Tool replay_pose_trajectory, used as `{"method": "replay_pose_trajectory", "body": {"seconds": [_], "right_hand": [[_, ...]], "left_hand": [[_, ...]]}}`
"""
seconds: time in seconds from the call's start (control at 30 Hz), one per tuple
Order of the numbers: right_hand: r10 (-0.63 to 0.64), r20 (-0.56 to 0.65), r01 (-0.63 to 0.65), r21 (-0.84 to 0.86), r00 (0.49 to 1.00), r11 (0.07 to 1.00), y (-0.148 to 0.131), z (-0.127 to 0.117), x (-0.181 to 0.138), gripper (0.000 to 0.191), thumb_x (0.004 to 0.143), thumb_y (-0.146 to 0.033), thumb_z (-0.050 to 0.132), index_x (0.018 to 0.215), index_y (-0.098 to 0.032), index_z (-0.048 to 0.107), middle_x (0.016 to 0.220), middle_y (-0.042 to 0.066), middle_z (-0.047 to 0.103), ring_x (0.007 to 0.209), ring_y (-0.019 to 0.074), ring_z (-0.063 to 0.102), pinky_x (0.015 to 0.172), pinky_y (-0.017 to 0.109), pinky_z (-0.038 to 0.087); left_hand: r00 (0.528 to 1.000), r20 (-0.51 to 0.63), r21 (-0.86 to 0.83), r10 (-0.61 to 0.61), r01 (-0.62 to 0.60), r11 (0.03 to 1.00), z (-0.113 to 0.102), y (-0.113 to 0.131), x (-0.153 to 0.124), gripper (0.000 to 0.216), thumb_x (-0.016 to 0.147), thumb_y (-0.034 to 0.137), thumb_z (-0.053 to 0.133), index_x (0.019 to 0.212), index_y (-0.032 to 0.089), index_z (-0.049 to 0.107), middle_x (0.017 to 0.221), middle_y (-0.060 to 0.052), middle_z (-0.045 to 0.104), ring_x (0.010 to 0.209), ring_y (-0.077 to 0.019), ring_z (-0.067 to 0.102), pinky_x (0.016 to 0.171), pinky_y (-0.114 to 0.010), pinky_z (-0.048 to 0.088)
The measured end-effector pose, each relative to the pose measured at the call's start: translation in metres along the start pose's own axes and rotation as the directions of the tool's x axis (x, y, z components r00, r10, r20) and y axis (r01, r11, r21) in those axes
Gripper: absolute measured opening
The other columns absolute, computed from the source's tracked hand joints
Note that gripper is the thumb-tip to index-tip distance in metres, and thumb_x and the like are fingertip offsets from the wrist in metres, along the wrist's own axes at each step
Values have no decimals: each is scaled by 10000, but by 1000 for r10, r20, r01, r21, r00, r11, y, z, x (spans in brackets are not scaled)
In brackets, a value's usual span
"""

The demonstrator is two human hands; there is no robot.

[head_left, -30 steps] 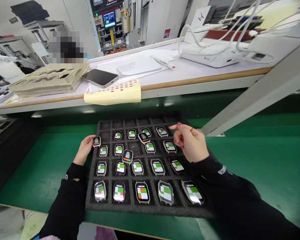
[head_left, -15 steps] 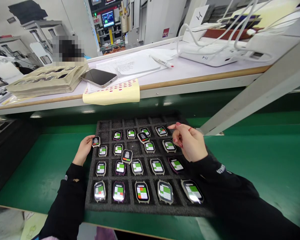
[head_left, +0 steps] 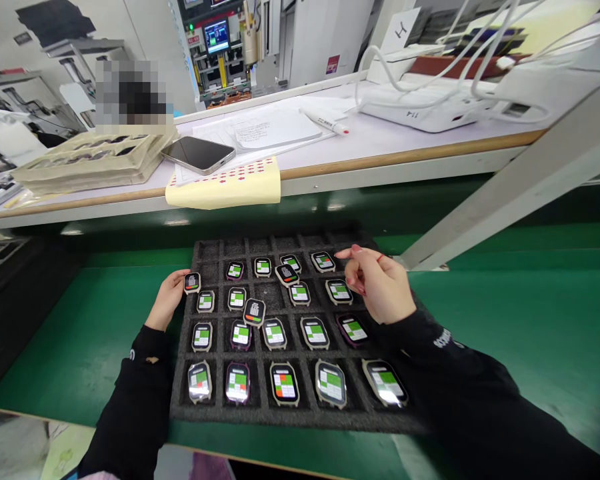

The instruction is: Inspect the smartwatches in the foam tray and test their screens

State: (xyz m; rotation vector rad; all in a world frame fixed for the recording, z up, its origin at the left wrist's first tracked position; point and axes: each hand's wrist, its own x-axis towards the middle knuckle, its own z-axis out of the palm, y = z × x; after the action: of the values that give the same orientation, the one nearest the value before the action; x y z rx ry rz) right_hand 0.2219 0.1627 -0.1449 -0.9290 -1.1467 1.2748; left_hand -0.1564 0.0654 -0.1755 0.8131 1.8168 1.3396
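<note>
A black foam tray [head_left: 300, 417] lies on the green belt, and several smartwatch bodies with lit green and red screens sit in its pockets. My left hand [head_left: 166, 300] is at the tray's left edge, its fingertips closed on one watch body [head_left: 192, 283] with a red bar on its screen. My right hand [head_left: 380, 287] hovers over the tray's far right part. Its index finger is stretched toward a watch [head_left: 323, 261] in the back row, the other fingers are loosely curled, and it holds nothing. Two watches [head_left: 254, 312] [head_left: 286, 274] lie askew on the foam ribs.
Behind the green belt [head_left: 530, 320] runs a white bench with a phone [head_left: 199, 155], a yellow sticker sheet [head_left: 225, 187], papers, a marker [head_left: 326, 123], beige trays [head_left: 95, 160] and white devices with cables. A grey slanted bar [head_left: 505, 193] crosses at the right. A person sits far back.
Both hands stay almost still; my right hand has drifted very slightly left. The watches in the tray have not moved.
</note>
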Motion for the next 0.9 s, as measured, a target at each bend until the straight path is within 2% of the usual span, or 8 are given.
{"method": "replay_pose_trajectory", "body": {"seconds": [0.33,0.9], "right_hand": [[2,1,-2,-4,1000,1000,-2,1,-1,455,760,-592,802,745,-150,695,440,-16,451,361,97,275,356,208,181],[20,-14,-19,32,1000,999,1,1,0,550,704,-665,868,753,-136,726,439,-16,461,374,81,285,359,182,204]], "left_hand": [[1000,-7,-9,4,-4,1000,0,-3,2,410,677,379,776,1011,165,676,1025,-108,742,1003,-277,687,918,-390,528],[1000,7,-4,-8,8,1000,0,0,0,447,684,389,789,1045,156,666,1041,-109,738,985,-268,687,903,-382,529]]}}
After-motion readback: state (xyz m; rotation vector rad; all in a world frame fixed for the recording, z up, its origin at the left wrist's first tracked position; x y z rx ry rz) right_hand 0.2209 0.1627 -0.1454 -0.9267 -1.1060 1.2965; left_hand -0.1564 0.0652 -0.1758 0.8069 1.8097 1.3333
